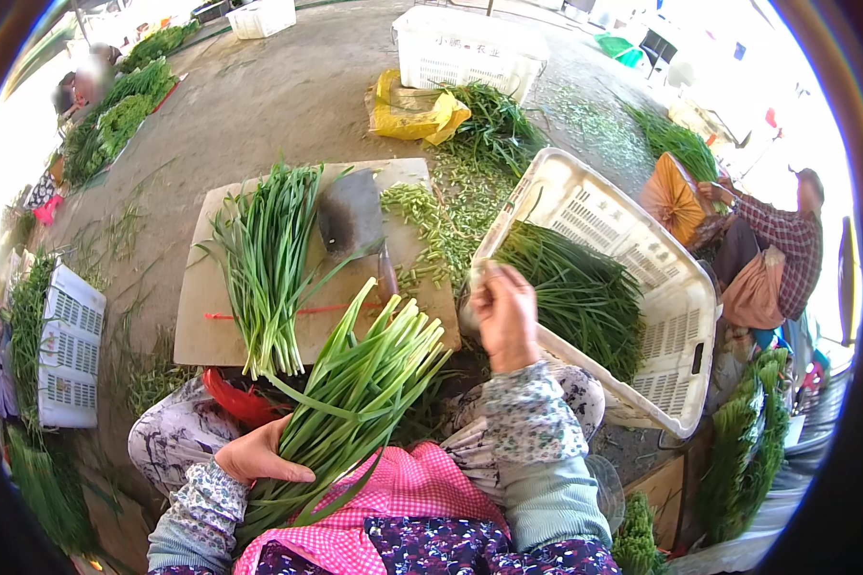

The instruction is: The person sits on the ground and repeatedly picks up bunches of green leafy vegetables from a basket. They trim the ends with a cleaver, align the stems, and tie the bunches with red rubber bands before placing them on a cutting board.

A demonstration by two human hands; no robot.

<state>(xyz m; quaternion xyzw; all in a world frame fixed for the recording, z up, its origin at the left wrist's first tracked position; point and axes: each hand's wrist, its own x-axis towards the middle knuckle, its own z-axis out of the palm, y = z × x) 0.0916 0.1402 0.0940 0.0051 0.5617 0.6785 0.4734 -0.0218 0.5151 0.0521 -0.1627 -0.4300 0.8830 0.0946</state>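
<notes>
My left hand grips a bunch of garlic chives across my lap, its pale cut ends pointing up and to the right. My right hand, blurred, hovers by the near-left rim of a white plastic crate, fingers curled; whether they pinch anything is unclear. More chives lie inside that crate. On the cutting board before me rests another bunch of chives. A cleaver with a wooden handle lies beside it, near chopped stem ends. A red tie runs beneath the bunch.
Beyond the board are a yellow bag, loose greens and a white crate bearing writing. Another crate stands at left. A person in a checked shirt sits at right, near bundled greens.
</notes>
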